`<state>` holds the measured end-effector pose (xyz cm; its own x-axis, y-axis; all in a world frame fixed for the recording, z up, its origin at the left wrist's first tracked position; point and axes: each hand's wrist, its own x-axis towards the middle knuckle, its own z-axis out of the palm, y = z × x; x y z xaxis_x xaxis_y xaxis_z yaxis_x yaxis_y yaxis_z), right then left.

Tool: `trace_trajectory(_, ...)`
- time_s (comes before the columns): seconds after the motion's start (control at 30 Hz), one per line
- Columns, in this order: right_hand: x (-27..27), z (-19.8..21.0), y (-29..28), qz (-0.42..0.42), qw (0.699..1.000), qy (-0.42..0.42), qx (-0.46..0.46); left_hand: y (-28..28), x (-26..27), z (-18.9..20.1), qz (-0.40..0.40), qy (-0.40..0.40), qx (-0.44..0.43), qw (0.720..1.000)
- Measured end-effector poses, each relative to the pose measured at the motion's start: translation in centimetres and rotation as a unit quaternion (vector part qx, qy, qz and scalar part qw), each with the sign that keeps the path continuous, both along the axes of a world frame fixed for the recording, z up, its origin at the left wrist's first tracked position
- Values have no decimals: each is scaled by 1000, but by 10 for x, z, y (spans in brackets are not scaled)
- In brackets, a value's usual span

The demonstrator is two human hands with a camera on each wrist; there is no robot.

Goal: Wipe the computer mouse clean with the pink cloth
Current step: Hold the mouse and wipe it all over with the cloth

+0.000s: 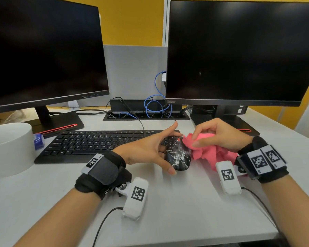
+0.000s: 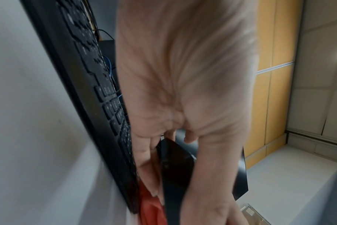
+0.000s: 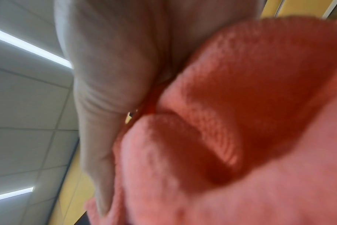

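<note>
My left hand (image 1: 146,150) grips the black computer mouse flecked with white (image 1: 177,154) by its sides on the white tabletop (image 1: 185,211), just in front of the black keyboard (image 1: 89,141). My right hand (image 1: 219,134) clutches the bunched pink cloth (image 1: 207,152) against the mouse's right side.

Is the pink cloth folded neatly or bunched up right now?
Bunched up. The pink cloth sits crumpled in loose folds in the right hand, beside the speckled mouse.

Keyboard (image 1: 96,145) seemingly just behind mouse (image 1: 177,154)
</note>
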<state>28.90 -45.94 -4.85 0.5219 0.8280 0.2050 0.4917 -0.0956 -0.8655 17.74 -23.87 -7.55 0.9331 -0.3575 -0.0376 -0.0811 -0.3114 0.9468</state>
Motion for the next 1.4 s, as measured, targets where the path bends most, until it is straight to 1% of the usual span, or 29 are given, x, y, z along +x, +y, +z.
trace_trajectory(0.07, -1, 1, 1, -16, 999, 4, 41, 0, 0, 0, 2, 2, -2, 1000)
trace_trajectory(0.1, -2, 0, 3, -12, 999, -1, 40, -1, 0, 0, 1, 1, 1, 1000)
trace_trajectory(0.17, -3, -6, 8, 16, 1000, -13, 4, -1, 0, 0, 2, -4, 8, 1000)
trace_trajectory(0.23, 0, -7, 5, 17, 1000, -16, -21, -1, 0, 0, 5, -4, 6, 1000)
trace_trajectory(0.33, 7, -2, 0, -19, 999, 0, 25, 0, 0, 0, 10, -3, 2, 1000)
trace_trajectory(0.4, 5, -3, 3, -12, 999, -2, 45, 0, 0, 0, 8, -3, 8, 1000)
trace_trajectory(0.5, -1, -9, 10, 21, 1000, -19, -2, 0, -1, 0, 11, -4, 15, 1000)
trace_trajectory(0.53, 0, -9, 9, 19, 1000, -20, -9, 0, -1, 0, 11, -2, 15, 1000)
trace_trajectory(0.63, 2, -4, 5, -9, 1000, -1, 27, 0, -1, 0, 7, 1, 12, 1000)
trace_trajectory(0.67, -1, -3, 6, -6, 999, 1, 38, 0, -1, 1, 6, 1, 12, 1000)
trace_trajectory(0.7, -2, -3, 7, 7, 999, 0, 31, 0, -1, 1, 5, -1, 14, 1000)
trace_trajectory(0.77, -3, -5, 7, 31, 999, -24, -18, 0, -1, 1, 7, -6, 15, 1000)
trace_trajectory(0.83, 0, -4, 2, 20, 999, -31, -31, 0, 0, 1, 5, -9, 10, 1000)
trace_trajectory(0.9, 3, 0, -1, -5, 1000, -13, -3, 0, 0, 0, 3, -9, 4, 1000)
trace_trajectory(0.97, -4, 2, 2, 10, 1000, 13, 23, 0, 1, 0, -1, -8, 3, 1000)
trace_trajectory(1.0, -7, 1, 4, 21, 1000, 16, 2, 0, 0, 0, -3, -9, 5, 1000)
trace_trajectory(1.07, -7, -1, 4, 47, 996, -22, -71, 1, 0, -1, -5, -11, 9, 1000)
trace_trajectory(1.1, -4, -1, 0, 47, 994, -37, -95, 1, 0, -1, -5, -12, 10, 1000)
trace_trajectory(1.13, -3, 1, -3, 37, 994, -39, -98, 1, 0, -1, -3, -12, 12, 1000)
trace_trajectory(1.17, 0, 3, -4, 17, 996, -31, -80, 0, 0, -1, 1, -11, 12, 1000)
trace_trajectory(1.23, -4, 3, 0, -7, 1000, 3, -14, 0, 1, -1, 3, -8, 8, 1000)
trace_trajectory(1.27, -8, 3, 4, -1, 1000, 18, 0, 0, 1, -1, 0, -7, 9, 1000)
trace_trajectory(1.33, -13, -3, 11, 43, 998, 22, -31, 1, 0, 0, -2, -9, 19, 1000)
trace_trajectory(1.4, -11, -4, 8, 67, 995, -10, -72, 1, -1, 1, -1, -5, 24, 1000)
